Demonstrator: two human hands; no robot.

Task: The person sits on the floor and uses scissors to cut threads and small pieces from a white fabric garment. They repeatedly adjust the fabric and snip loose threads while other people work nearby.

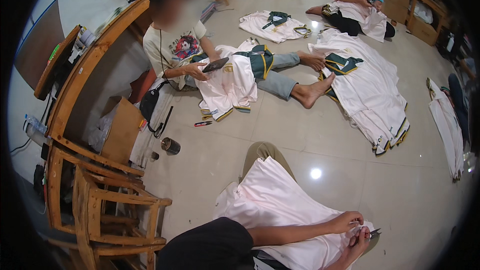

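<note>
Since I'm only seeing this through the head cam, take the fine details with a grain of salt. The pale garment [270,197] is lying draped over the lap, spreading from the khaki knee [252,159] down toward its own right edge, where both hands are sitting. The right hand [358,245] is holding a small pair of dark snips [374,233], with the blades sticking out past the fingers. The left hand [345,222] is resting just beside it, a bit farther from the body, fingers bent in narrow; I'm not able to tell whether they're pinching cloth or just touching it.

The relation I'm focusing on, imo: the snips' long axis is pointing off to the person's right, so the tips are facing away from the left hand. The right hand is obviously being the nearer one to the blades. The left forearm is lying nearly crosswise over the garment, and most of the cloth is sitting left of both hands, with floor [415,220] showing beyond that right edge.
</note>
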